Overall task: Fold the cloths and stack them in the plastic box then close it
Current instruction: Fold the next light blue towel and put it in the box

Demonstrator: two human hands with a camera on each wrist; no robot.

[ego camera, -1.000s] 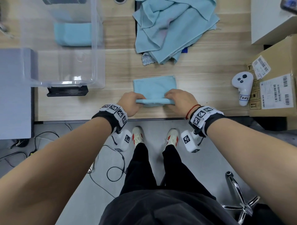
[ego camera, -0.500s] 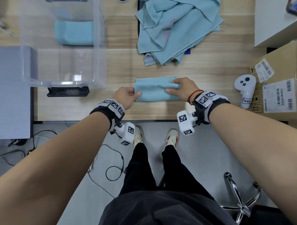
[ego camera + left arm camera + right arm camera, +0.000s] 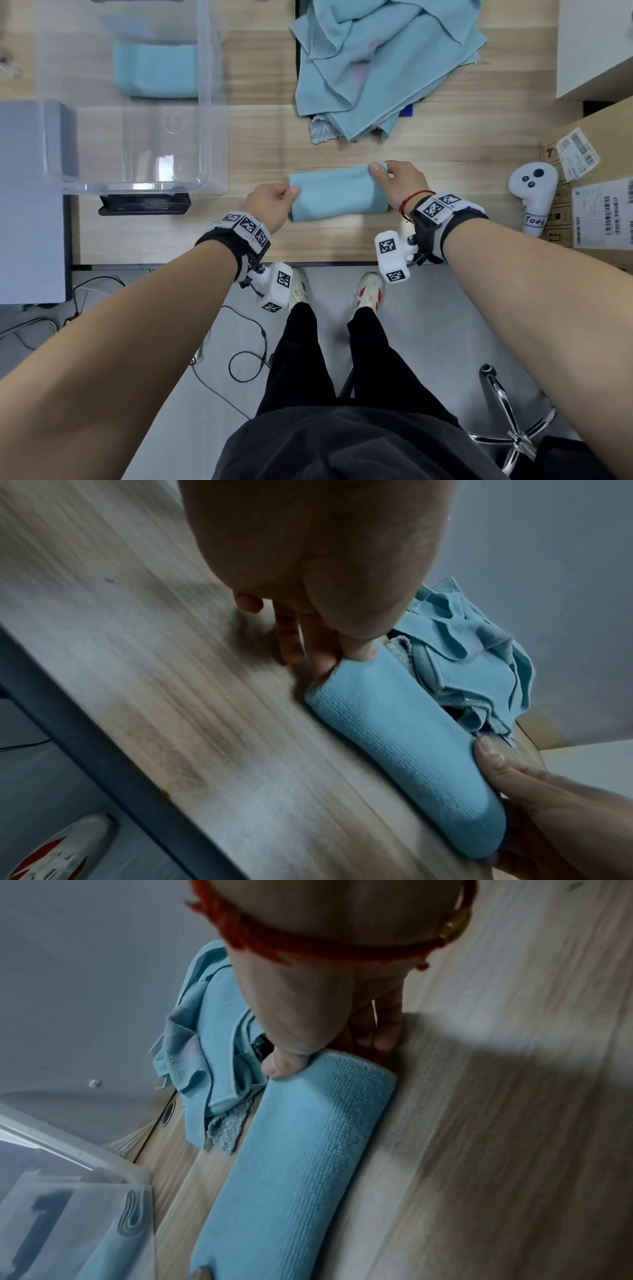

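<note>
A folded light-blue cloth lies on the wooden table near its front edge. My left hand pinches its left end, thumb on top and fingers underneath. At the cloth's right end my right hand pinches the far corner, thumb on top. The clear plastic box stands open at the back left with one folded blue cloth inside. A heap of unfolded blue cloths lies behind the folded one.
A white hand controller and a cardboard box sit at the right. A black stand lies in front of the plastic box, and a grey surface borders the table's left side. A white cabinet is at the back right.
Both hands carried the cloth's near edge over to the far edge, folding it into a narrower strip. The hands have since slid out to the strip's two ends.
</note>
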